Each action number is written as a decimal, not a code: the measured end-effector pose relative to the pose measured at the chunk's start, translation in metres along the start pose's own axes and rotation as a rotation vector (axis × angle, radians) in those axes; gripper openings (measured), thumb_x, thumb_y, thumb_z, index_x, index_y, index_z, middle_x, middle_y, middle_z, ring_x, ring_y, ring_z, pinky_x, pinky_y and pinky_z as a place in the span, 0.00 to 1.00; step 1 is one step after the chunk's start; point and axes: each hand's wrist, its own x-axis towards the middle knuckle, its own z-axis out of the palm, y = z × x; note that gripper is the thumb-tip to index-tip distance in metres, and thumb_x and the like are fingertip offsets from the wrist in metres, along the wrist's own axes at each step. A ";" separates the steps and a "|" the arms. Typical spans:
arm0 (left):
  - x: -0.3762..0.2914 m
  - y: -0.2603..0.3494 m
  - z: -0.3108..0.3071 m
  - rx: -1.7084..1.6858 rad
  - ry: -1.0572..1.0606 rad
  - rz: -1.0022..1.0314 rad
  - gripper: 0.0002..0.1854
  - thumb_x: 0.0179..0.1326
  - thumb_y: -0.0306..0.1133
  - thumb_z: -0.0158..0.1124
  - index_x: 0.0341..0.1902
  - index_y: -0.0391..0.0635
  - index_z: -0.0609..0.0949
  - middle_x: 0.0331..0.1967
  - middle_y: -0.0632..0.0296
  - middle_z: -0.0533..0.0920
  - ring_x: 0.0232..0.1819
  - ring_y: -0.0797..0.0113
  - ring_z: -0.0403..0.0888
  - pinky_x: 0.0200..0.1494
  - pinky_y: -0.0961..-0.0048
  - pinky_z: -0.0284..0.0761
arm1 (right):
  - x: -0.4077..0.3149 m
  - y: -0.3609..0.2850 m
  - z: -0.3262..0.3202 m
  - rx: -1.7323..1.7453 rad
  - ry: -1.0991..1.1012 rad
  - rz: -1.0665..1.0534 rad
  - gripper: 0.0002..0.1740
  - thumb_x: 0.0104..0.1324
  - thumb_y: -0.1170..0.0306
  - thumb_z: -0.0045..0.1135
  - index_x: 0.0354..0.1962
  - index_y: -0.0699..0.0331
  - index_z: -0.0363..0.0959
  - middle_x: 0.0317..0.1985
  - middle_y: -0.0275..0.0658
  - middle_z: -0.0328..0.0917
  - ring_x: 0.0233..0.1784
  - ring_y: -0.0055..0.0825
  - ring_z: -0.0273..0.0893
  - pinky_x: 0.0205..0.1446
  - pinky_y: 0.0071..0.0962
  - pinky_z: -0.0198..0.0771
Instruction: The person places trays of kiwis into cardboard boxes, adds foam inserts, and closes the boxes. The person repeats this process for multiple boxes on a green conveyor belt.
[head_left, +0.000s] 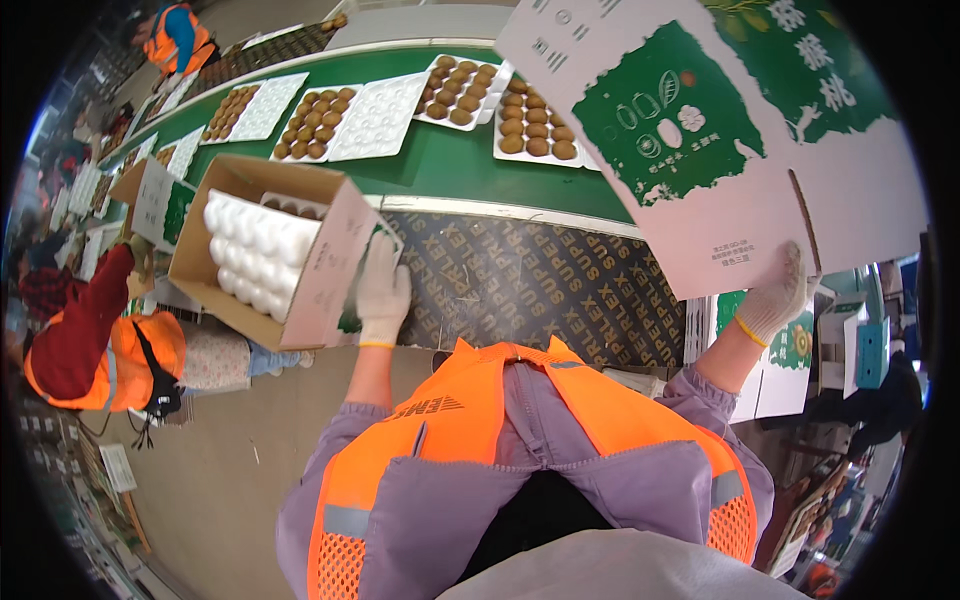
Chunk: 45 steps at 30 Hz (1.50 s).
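Observation:
My left hand (383, 291), in a white knit glove, lies with extended fingers against the printed side wall of a cardboard box (315, 281). This box is tilted, its mouth facing me, and white moulded trays (259, 255) stand inside it. In my right hand (778, 296), also gloved, is the lower edge of a flattened printed carton (690, 225). The carton slants upward over the right end of the conveyor and bears green artwork and writing. A patterned black work surface (517, 277) lies between my hands.
A green conveyor belt (450, 165) runs across the far side, carrying white trays of kiwifruit (315, 124). Stacked flat cartons (772, 382) stand under my right forearm. At left, a person in an orange vest (112, 352) handles another box (154, 206). Another person (178, 41) stands beyond the belt.

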 end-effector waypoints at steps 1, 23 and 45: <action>-0.009 -0.018 -0.011 0.068 0.011 -0.010 0.24 0.60 0.26 0.57 0.61 0.35 0.75 0.64 0.41 0.73 0.64 0.43 0.72 0.66 0.58 0.69 | -0.002 -0.005 -0.004 0.002 -0.014 0.007 0.20 0.66 0.80 0.51 0.56 0.70 0.66 0.52 0.46 0.76 0.52 0.32 0.78 0.56 0.29 0.76; 0.113 0.125 0.000 -0.679 -0.044 0.710 0.30 0.52 0.26 0.67 0.62 0.39 0.73 0.59 0.42 0.76 0.58 0.38 0.75 0.60 0.50 0.72 | -0.016 -0.154 0.064 -0.899 -0.636 0.410 0.24 0.61 0.76 0.61 0.56 0.73 0.73 0.41 0.30 0.80 0.36 0.11 0.75 0.42 0.12 0.71; 0.113 0.194 -0.110 -0.434 -0.027 1.009 0.38 0.46 0.43 0.73 0.61 0.35 0.77 0.63 0.44 0.75 0.70 0.44 0.67 0.73 0.43 0.56 | -0.082 -0.086 0.136 -0.877 -1.701 0.688 0.49 0.60 0.41 0.58 0.68 0.69 0.61 0.67 0.52 0.67 0.68 0.40 0.66 0.71 0.35 0.60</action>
